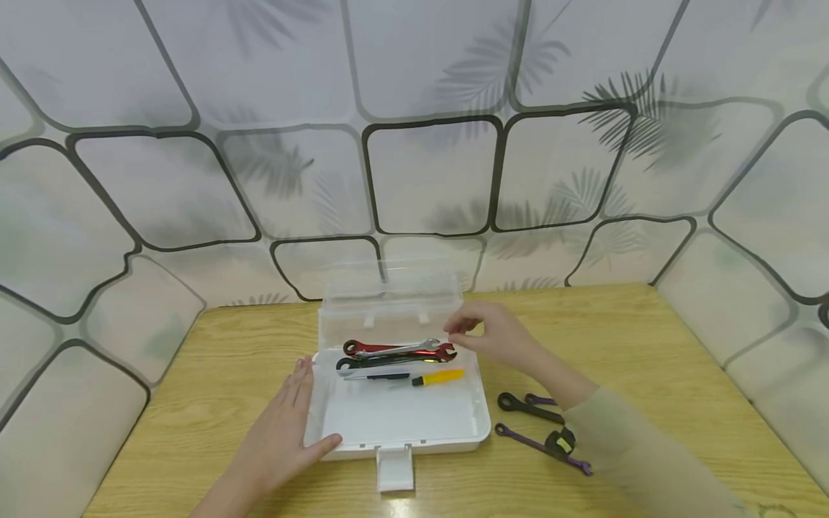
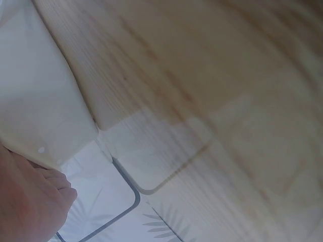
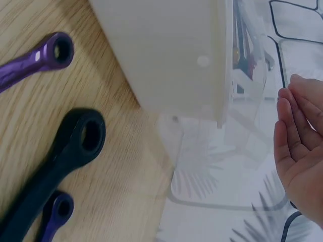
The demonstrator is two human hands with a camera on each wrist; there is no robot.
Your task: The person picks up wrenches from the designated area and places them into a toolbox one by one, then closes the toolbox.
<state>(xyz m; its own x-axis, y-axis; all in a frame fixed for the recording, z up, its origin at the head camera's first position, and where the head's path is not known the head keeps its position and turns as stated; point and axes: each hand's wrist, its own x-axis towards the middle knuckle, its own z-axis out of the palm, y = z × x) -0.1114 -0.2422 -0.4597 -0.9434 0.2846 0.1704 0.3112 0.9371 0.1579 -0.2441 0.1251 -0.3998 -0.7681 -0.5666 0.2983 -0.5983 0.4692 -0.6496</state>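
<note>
A white toolbox (image 1: 401,424) stands open on the table, its clear lid (image 1: 391,288) tipped back. Across its back part lie a red wrench (image 1: 355,347), a silver wrench (image 1: 414,347) and a black wrench (image 1: 346,363). A yellow-handled tool with a black end (image 1: 443,377) and a thin dark tool (image 1: 388,376) lie just in front of them. My left hand (image 1: 278,424) rests along the box's left side, fingers straight, thumb over the front corner. Above the back right corner, near the wrench ends, my right hand (image 1: 492,334) hangs with loosely bent fingers; nothing shows between them.
Right of the box lie a black wrench (image 3: 75,141), a purple wrench (image 1: 518,434), a shorter purple wrench (image 1: 539,399) partly behind my forearm, and a small black-and-yellow object (image 1: 560,441). A white latch (image 1: 395,471) hangs at the box front. Patterned walls enclose the wooden table (image 1: 239,352).
</note>
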